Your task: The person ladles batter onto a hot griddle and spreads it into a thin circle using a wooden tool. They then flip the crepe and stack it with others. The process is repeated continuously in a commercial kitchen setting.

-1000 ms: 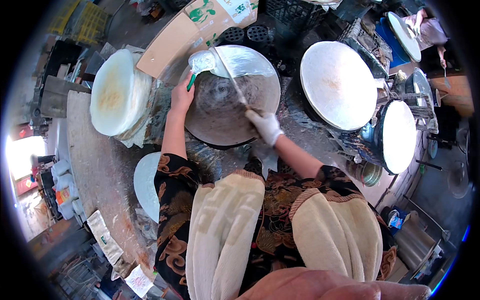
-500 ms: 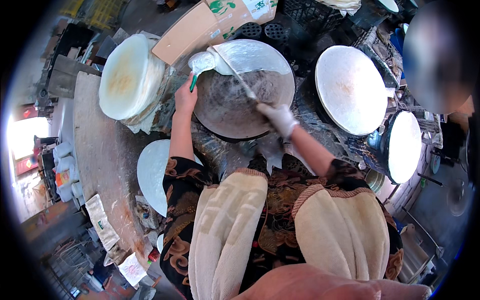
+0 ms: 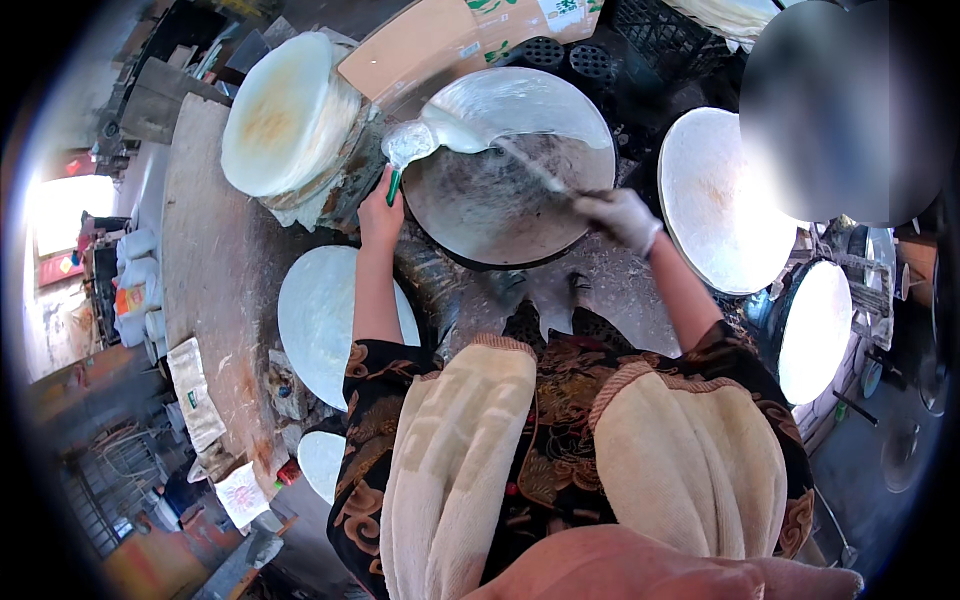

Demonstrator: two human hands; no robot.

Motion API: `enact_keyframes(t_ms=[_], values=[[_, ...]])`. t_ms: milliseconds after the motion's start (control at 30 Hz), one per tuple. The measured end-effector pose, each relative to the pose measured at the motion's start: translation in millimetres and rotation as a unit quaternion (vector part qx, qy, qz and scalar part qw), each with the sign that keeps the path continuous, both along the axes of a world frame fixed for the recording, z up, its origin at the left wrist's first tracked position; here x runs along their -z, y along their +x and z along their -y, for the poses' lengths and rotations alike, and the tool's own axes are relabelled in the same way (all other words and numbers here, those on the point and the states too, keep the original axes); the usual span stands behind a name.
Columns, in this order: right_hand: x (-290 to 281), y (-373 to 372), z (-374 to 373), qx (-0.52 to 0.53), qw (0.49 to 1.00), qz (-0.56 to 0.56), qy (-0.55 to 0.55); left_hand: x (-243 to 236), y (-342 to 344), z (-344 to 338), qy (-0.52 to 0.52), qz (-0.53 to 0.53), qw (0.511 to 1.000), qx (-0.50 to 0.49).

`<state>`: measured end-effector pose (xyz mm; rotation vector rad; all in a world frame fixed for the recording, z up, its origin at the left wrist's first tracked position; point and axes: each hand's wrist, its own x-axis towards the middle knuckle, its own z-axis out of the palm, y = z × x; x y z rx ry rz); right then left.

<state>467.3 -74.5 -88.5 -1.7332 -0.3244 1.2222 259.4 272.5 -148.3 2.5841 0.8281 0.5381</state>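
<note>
My left hand (image 3: 380,215) is closed round the green handle of a ladle (image 3: 408,144), whose bowl is coated in white batter at the left rim of a round griddle (image 3: 470,215). Wet white batter (image 3: 545,100) covers the griddle's far part; the near part is bare, dark and streaked. In a whitish glove, my right hand (image 3: 622,217) grips a thin stick-like spreader (image 3: 530,163) above the griddle's right side. Its far end reaches the batter's edge and is somewhat blurred.
A tall stack of thin round pancakes (image 3: 270,120) stands at the left. White sheets lie on round griddles at the right (image 3: 705,200), farther right (image 3: 815,330) and near left (image 3: 325,310). Cardboard (image 3: 420,50), coal briquettes (image 3: 543,53) and a black crate (image 3: 655,42) lie beyond.
My right hand has moved right, drawing the spreader's far end from the ladle toward the griddle's middle. The ladle stays at the left rim. The whole view has shifted a little.
</note>
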Motion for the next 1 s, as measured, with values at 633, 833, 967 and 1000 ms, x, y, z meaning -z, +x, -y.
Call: enact_keyframes(t_ms=[633, 833, 967, 1000], values=[[-5, 78, -57, -0.222, 0.972, 0.080, 0.001, -5, -54, 103, -0.105, 0.036, 0.981, -0.161], [4, 119, -51, -0.269, 0.961, 0.062, -0.028, 14, -75, 136, -0.082, 0.094, 0.978, -0.169], [18, 135, -93, -0.227, 0.974, 0.018, 0.002, 14, -77, 158, -0.126, 0.094, 0.967, -0.202], [17, 131, -95, -0.265, 0.963, 0.037, -0.026, 12, -77, 164, -0.144, 0.085, 0.963, -0.214]])
